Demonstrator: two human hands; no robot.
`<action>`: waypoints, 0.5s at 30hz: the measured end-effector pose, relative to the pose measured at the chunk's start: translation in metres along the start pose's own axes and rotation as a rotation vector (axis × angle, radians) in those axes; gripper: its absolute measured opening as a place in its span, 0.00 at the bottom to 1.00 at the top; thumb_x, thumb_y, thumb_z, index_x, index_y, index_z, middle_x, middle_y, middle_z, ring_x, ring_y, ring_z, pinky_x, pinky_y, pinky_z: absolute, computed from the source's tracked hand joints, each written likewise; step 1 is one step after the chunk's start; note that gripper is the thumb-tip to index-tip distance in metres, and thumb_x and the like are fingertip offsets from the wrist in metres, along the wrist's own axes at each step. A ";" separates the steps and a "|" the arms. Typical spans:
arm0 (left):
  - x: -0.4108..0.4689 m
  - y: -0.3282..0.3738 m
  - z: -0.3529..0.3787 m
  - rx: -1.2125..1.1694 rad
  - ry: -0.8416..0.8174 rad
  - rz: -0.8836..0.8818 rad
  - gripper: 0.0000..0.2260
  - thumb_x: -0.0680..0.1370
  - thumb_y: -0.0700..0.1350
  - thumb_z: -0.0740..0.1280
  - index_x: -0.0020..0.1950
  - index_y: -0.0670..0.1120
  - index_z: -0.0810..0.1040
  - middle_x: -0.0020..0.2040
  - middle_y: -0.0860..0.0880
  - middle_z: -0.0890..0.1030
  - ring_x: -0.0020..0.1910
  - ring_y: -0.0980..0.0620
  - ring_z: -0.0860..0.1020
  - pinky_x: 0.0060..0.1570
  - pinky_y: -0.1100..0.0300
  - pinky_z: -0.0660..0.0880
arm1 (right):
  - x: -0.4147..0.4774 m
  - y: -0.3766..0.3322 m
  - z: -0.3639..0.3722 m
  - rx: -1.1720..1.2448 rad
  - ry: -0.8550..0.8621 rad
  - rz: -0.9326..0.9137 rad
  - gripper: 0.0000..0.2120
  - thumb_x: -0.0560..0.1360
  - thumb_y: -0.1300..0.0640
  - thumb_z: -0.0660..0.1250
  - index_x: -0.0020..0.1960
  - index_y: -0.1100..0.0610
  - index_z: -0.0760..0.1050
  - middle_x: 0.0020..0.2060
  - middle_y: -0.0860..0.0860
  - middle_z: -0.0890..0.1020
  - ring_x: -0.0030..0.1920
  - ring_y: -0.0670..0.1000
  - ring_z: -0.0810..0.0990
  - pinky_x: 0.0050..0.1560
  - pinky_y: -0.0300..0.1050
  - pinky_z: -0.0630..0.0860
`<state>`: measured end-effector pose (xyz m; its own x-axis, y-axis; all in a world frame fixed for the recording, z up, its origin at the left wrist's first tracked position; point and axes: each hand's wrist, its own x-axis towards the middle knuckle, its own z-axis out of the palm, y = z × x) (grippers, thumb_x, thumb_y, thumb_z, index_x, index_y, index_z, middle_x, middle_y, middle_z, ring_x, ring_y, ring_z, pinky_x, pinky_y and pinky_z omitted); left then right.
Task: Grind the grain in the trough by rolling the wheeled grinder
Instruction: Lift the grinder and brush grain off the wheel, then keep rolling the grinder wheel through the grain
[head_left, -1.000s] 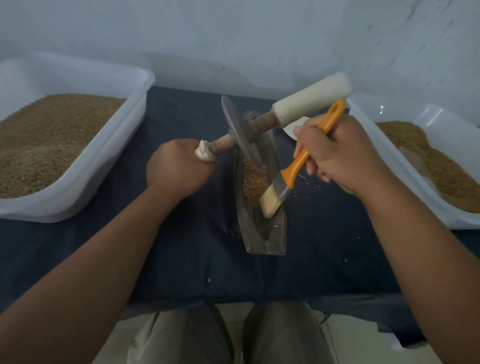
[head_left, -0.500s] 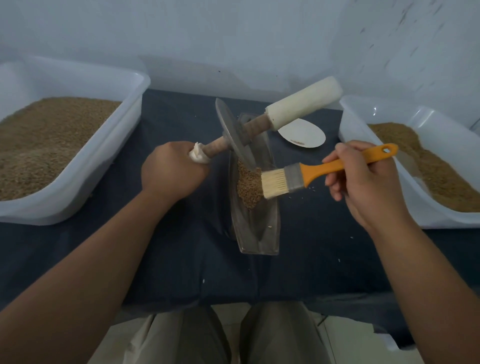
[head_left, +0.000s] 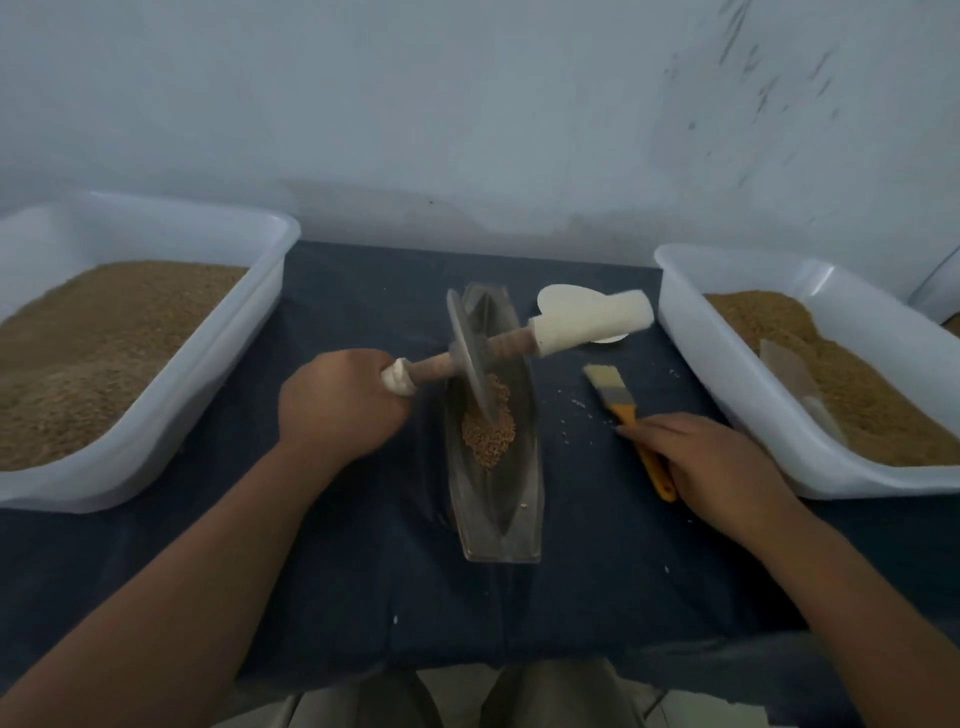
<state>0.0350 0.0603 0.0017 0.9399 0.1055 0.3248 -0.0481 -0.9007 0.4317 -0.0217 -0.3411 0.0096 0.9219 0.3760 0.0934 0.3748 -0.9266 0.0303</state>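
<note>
Centrally, the wheeled grinder (head_left: 470, 358) stands tilted in the narrow boat-shaped trough (head_left: 498, 530), its grey disc's edge sunk in a small heap of tan grain (head_left: 491, 434). The left hand (head_left: 337, 405) grips the axle's white-wrapped end. The right hand (head_left: 717, 467) lies straight-fingered on the orange-handled brush (head_left: 615, 397) beside the trough.

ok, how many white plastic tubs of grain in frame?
2. One white plastic tub at the left of the dark blue cloth, the other at the right. A white edge behind the right one is unclear.
</note>
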 end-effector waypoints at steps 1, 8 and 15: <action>0.000 0.000 0.000 0.010 -0.001 0.015 0.15 0.73 0.61 0.63 0.32 0.53 0.74 0.29 0.56 0.76 0.29 0.54 0.75 0.30 0.61 0.66 | -0.002 -0.003 -0.002 -0.037 -0.009 -0.009 0.35 0.77 0.70 0.68 0.78 0.44 0.72 0.76 0.48 0.75 0.74 0.55 0.74 0.71 0.52 0.73; -0.002 0.004 -0.003 0.150 0.038 0.146 0.17 0.76 0.60 0.65 0.32 0.53 0.72 0.29 0.56 0.74 0.28 0.54 0.73 0.29 0.62 0.65 | 0.022 -0.053 -0.061 0.095 0.574 -0.040 0.35 0.76 0.43 0.71 0.79 0.52 0.67 0.78 0.51 0.66 0.79 0.55 0.64 0.79 0.52 0.61; -0.003 0.010 -0.020 0.337 0.047 0.364 0.19 0.80 0.60 0.65 0.33 0.54 0.69 0.30 0.55 0.72 0.28 0.55 0.71 0.29 0.60 0.67 | 0.071 -0.076 -0.056 -0.113 0.058 0.040 0.14 0.72 0.35 0.68 0.42 0.44 0.73 0.35 0.44 0.78 0.40 0.48 0.79 0.48 0.52 0.81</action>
<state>0.0252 0.0596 0.0224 0.8657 -0.2290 0.4451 -0.2506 -0.9680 -0.0106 0.0099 -0.2448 0.0695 0.9274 0.3409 0.1542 0.3217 -0.9369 0.1368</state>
